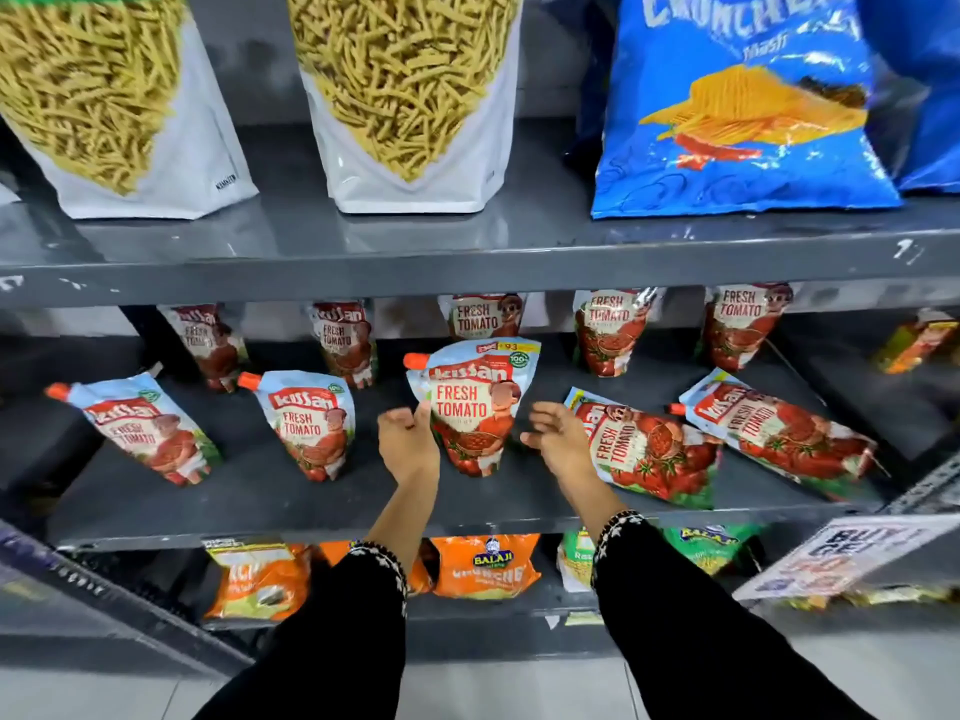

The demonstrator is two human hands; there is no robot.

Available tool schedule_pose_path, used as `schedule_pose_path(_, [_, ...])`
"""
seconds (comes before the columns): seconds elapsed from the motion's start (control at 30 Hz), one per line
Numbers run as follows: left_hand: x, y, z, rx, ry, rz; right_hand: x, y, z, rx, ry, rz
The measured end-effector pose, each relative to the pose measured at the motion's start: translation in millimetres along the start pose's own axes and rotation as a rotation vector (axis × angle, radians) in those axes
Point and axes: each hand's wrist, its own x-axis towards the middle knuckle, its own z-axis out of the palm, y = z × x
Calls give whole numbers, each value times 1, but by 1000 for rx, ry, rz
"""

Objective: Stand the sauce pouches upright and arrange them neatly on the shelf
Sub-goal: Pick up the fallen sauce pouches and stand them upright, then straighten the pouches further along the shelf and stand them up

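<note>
Red-and-blue tomato sauce pouches with orange caps fill the grey middle shelf (322, 501). The centre front pouch (475, 402) stands upright. My left hand (408, 441) is open with its fingertips at that pouch's left edge. My right hand (558, 441) is open just right of it, apart from it. Two front pouches on the left (137, 433) (311, 426) stand, the far-left one leaning. Two pouches on the right (647, 449) (779, 433) lie flat. Several more (608, 332) stand in the back row.
The upper shelf (467, 252) holds two white snack bags (410, 96) and a blue chips bag (737, 106) close above the pouches. Orange and green snack packs (485, 566) sit on the shelf below. A paper sign (841, 556) hangs at the right edge.
</note>
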Motion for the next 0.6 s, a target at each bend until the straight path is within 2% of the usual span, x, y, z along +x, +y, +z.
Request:
schedule_pose_path(0.07, [-10, -15, 10, 59, -39, -124, -1, -3, -19, -88, 60, -42])
schedule_pose_path(0.13, [-26, -28, 26, 18, -137, -245, 0, -7, -46, -181, 90, -103])
schedule_pose_path(0.23, [-52, -36, 53, -150, -383, -460, 7, -12, -89, -596, 194, -192])
schedule_pose_path(0.3, [-73, -32, 76, -156, -457, -571, 15, -15, -118, -791, 194, -137])
schedule_pose_path(0.4, [-99, -27, 113, -158, -519, -608, 34, -13, -162, -988, 101, -5])
schedule_pose_path(0.47, [-110, -24, 134, -206, -522, -615, 39, -17, -181, -1047, -49, 85])
schedule_pose_path(0.6, [-115, -28, 162, -163, -327, -577, 51, -18, -202, -833, -211, 229])
